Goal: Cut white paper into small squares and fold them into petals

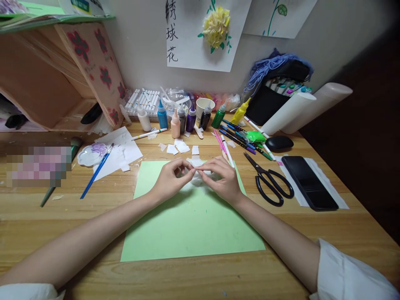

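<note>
Above the upper part of a green sheet (193, 225), my left hand (173, 177) and my right hand (220, 177) meet at their fingertips. Both are pinched closed, thumb against fingers, on something too small to make out. Whitish, crumpled material (197, 180) shows just beneath the fingertips, between the hands. Small white paper pieces (182, 146) lie beyond the sheet's far edge. Black-handled scissors (268, 179) rest to the right of my right hand, blades partly apart.
Paint bottles (175, 125) and a paper cup (205, 109) line the back. Several pens (239, 139), a mouse (279, 143) and a phone (309, 182) are at right. A palette (90, 154) and brushes (96, 171) lie left, near a box (93, 71).
</note>
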The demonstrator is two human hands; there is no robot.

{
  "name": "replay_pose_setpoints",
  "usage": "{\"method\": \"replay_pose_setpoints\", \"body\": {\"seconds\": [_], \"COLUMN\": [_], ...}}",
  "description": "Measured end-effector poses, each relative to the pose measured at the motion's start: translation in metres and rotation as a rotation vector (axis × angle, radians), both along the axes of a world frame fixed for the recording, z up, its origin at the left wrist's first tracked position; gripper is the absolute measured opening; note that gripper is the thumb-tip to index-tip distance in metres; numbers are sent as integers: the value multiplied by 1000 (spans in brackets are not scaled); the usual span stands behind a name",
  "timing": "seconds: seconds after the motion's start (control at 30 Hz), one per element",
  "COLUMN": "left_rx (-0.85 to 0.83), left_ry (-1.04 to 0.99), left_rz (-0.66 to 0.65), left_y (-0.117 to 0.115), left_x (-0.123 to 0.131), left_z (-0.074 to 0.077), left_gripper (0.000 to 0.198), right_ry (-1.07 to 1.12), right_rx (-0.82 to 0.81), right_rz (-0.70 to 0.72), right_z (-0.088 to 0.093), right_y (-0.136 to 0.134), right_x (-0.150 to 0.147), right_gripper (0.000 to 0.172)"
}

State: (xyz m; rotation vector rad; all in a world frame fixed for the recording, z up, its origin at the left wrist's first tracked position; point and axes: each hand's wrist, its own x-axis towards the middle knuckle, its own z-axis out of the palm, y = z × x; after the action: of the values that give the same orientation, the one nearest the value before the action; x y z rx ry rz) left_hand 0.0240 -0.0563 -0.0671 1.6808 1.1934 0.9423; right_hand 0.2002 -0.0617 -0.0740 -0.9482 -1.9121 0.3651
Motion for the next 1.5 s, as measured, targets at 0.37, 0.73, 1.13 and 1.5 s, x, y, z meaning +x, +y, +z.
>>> {"method": "replay_pose_setpoints", "body": {"seconds": [0.37, 0.73, 1.13, 1.5], "left_rx": [0, -6, 4, 3], "left_ry": [12, 7, -44, -51], "left_rz": [0, -12, -11, -14], "left_y": [-1, -1, 0, 0], "left_x": [0, 0, 1, 0], "left_z": [2, 2, -1, -3], "left_gripper": [18, 16, 16, 19], "right_ry": [-15, 1, -13, -7], "right_rx": [-7, 6, 8, 9], "right_rz": [-11, 7, 2, 3], "right_z": [-1, -1, 0, -1], "right_y": [0, 1, 0, 0], "right_x": [0, 0, -1, 0], "right_gripper": [15, 17, 19, 20]}}
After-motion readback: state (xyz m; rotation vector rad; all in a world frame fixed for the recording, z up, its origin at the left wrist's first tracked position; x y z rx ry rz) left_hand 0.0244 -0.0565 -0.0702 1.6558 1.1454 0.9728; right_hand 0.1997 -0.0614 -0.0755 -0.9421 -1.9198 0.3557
